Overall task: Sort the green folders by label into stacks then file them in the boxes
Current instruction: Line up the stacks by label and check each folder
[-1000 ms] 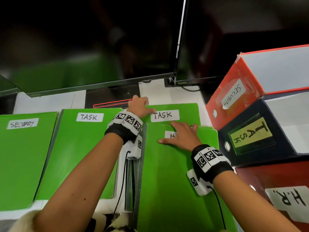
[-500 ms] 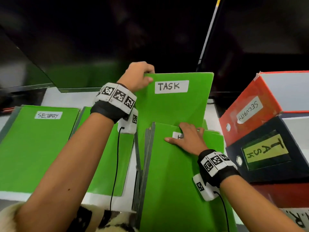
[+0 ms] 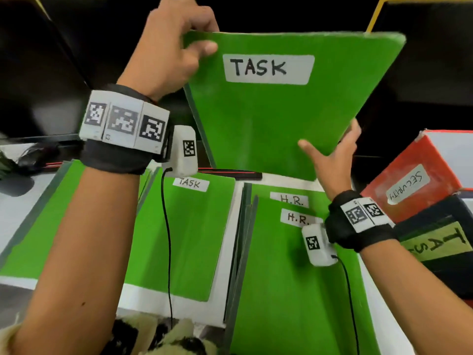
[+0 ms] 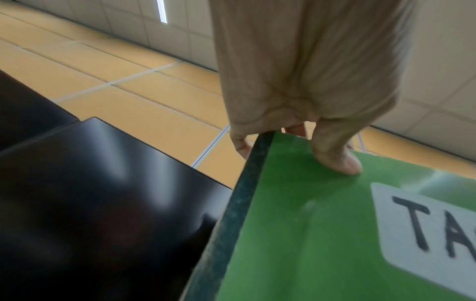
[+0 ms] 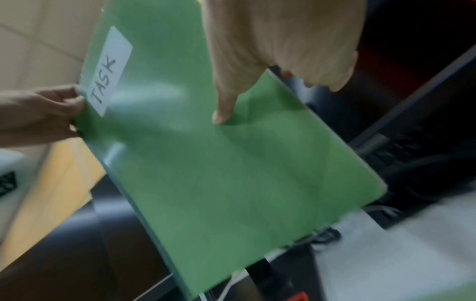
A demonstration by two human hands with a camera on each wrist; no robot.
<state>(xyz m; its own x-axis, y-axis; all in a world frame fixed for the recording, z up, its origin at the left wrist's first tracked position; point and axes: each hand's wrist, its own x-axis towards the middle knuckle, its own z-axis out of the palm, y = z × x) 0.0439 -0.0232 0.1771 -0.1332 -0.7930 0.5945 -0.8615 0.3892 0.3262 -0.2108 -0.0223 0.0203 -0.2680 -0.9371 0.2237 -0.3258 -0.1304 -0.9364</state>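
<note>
Two hands busy with one folder; sorting step, by the look of it, filing not yet begun.

Landmark: TASK stack (image 3: 184, 239), flat on the desk, label at its far end.
- Just right of TASK stack: H.R. stack (image 3: 294, 290), two H.R. labels showing, the upper folder slid a little nearer than the one beneath.
- Above TASK stack and off to its right, in the air: held folder (image 3: 276, 119), marked TASK, tilted, label end up, clear of the desk.
- Left of TASK stack: another green folder (image 3: 51, 213), label hidden behind the forearm.
- Well right of TASK stack, past the H.R. stack: dark box (image 3: 435, 242) labelled TASK, and red box (image 3: 409, 185) labelled SECURITY behind it.
- Left hand (image 3: 169, 47): clamped on the held folder's top left corner, thumb on the front, fingers curled behind.
- Right hand (image 3: 332, 149): pinching the lower right edge, thumb on the face, fingers behind.

Next move, as a judgement: swing the held folder left and down, lay it square on TASK stack, label over label, then release both grips. Needs the lower edge to pass over the H.R. stack without dragging its top folder.
</note>
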